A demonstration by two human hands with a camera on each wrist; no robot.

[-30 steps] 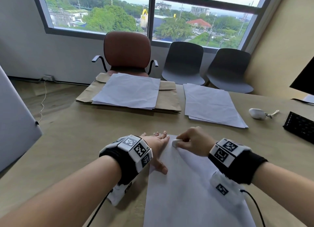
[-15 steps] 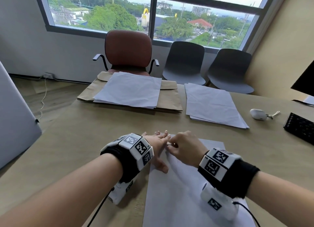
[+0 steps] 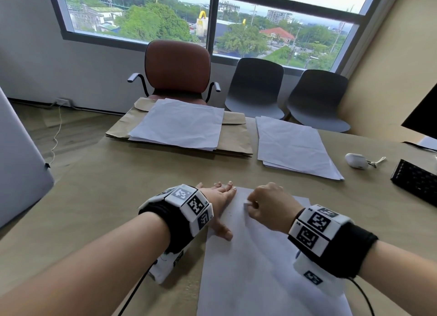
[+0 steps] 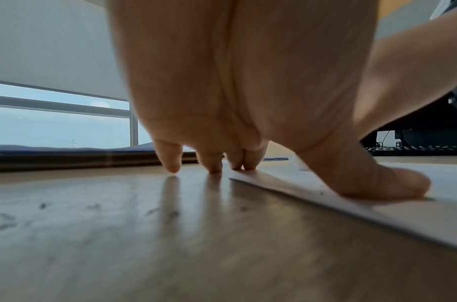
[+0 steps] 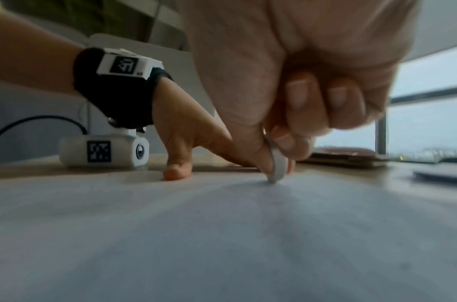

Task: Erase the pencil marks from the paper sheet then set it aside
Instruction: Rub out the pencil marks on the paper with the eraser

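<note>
A white paper sheet (image 3: pixel 255 263) lies on the wooden table (image 3: pixel 99 209) right in front of me. My left hand (image 3: pixel 220 204) lies flat with straight fingers, pressing the sheet's far left corner; its thumb (image 4: pixel 393 183) and two fingertips rest on the paper (image 4: pixel 377 208). My right hand (image 3: pixel 267 207) pinches a small white eraser (image 5: pixel 277 165) between thumb and fingers, its tip touching the sheet (image 5: pixel 222 235) near the far edge. The eraser (image 3: pixel 248 203) shows only as a sliver in the head view. Pencil marks are too faint to make out.
A stack of white sheets (image 3: pixel 179 126) lies on brown envelopes (image 3: pixel 236 138) at the far edge, another paper stack (image 3: pixel 293 145) to its right. An earbud case (image 3: pixel 356 161) and a black keyboard (image 3: pixel 416 181) sit at the right. A grey panel (image 3: pixel 19 159) stands left.
My right hand with the eraser moved left towards the left hand, then back right and slightly nearer on the sheet. The left hand stayed pressed on the corner.
</note>
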